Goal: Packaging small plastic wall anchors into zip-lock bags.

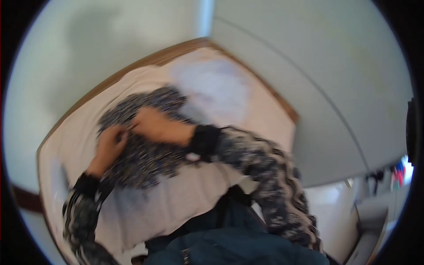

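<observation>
We list one heap of small dark pieces (143, 163), spread on cream cloth (194, 190); outline broad and irregular, single pieces' direction too blurred to tell. We note the left hand (110, 143) angled up and rightward, the right hand (159, 126) pointing left, fingers bent close together over the heap; whether they grip anything, we cannot tell; pale patch (192, 157) beside the right cuff (205, 140), illegible.

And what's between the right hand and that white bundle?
In the head view, some of the dark mottled pile lies between the right hand and the white bundle.
</observation>
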Demonstrator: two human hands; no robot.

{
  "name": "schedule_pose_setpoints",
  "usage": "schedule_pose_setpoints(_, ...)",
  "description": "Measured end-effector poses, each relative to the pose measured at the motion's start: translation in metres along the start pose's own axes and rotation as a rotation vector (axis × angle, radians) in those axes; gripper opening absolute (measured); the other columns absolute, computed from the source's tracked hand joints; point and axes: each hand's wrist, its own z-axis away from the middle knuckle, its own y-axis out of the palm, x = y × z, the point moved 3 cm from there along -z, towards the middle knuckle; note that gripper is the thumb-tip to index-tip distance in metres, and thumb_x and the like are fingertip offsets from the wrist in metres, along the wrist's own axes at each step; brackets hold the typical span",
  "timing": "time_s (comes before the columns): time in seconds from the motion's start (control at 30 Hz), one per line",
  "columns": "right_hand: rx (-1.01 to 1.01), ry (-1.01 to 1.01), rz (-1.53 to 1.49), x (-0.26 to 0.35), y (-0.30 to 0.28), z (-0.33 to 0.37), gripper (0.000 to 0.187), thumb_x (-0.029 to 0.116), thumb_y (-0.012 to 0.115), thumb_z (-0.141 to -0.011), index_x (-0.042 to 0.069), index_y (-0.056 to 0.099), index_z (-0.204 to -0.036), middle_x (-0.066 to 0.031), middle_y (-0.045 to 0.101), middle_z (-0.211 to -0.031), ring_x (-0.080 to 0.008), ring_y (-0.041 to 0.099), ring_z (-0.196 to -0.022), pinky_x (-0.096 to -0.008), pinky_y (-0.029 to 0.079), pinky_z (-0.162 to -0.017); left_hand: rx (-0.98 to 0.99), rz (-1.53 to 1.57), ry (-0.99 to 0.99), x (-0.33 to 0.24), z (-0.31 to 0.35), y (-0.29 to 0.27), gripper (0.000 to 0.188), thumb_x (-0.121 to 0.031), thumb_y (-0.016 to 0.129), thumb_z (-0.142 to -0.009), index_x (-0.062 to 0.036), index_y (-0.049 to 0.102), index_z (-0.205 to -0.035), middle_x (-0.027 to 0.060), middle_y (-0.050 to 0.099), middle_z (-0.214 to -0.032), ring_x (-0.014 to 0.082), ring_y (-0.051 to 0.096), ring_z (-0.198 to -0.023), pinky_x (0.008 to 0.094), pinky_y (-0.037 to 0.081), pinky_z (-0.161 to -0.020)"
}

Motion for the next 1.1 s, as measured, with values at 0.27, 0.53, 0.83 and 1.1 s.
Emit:
schedule_pose_setpoints(0.27,-0.146,-0.188,-0.016,0.026,-0.018,-0.028,0.02,0.021,0.066,-0.083,0.006,0.074,-0.094,-0.0161,0.07,-0.086,-0.0322,0.067,-0.085,-0.0404,0.053,-0.076,-0.217,0.463,-0.388,0.004,-0.001,-0.031,0.021,-0.013,0.065,-0.088,0.0007,0.068,-0.102,0.007,0.068,-0.087,0.0097,0.06,-0.078,0.0291,0.052,-0.071)
schedule_pose_setpoints(0.53,-0.134,-0.256,-0.028,0.004,-0.043,-0.016,0.026,0.018,0.064,-0.088,0.005,0.07,-0.11,-0.0133,0.072,-0.093,-0.0249,0.069,-0.084,-0.0329,0.053,-0.076,-0.186,0.435,-0.217,0.006,0.006,-0.03,0.024,-0.013,0.064,-0.087,-0.0002,0.069,-0.107,0.0103,0.067,-0.106,0.0161,0.064,-0.09,0.0304,0.053,-0.08)
schedule_pose_setpoints(0.83,0.119,-0.189,-0.051,0.023,-0.028,0.026,0.021,0.02,0.068,-0.081,0.006,0.074,-0.095,-0.0122,0.072,-0.088,-0.0273,0.07,-0.082,-0.0367,0.054,-0.076,-0.183,0.329,-0.195,-0.004,0.029,-0.023,0.022,-0.01,0.064,-0.087,-0.0031,0.07,-0.107,0.0094,0.067,-0.106,0.0187,0.064,-0.096,0.0303,0.052,-0.083)
schedule_pose_setpoints(1.1,0.01,-0.01,-0.141,0.011,-0.054,0.021,0.018,0.019,0.071,-0.084,0.006,0.072,-0.096,-0.0094,0.072,-0.081,-0.0234,0.068,-0.073,-0.0338,0.053,-0.07,-0.088,0.399,-0.237,-0.012,0.04,-0.019,0.023,-0.006,0.061,-0.09,-0.0031,0.069,-0.111,0.0059,0.068,-0.108,0.0119,0.063,-0.097,0.0266,0.051,-0.082)
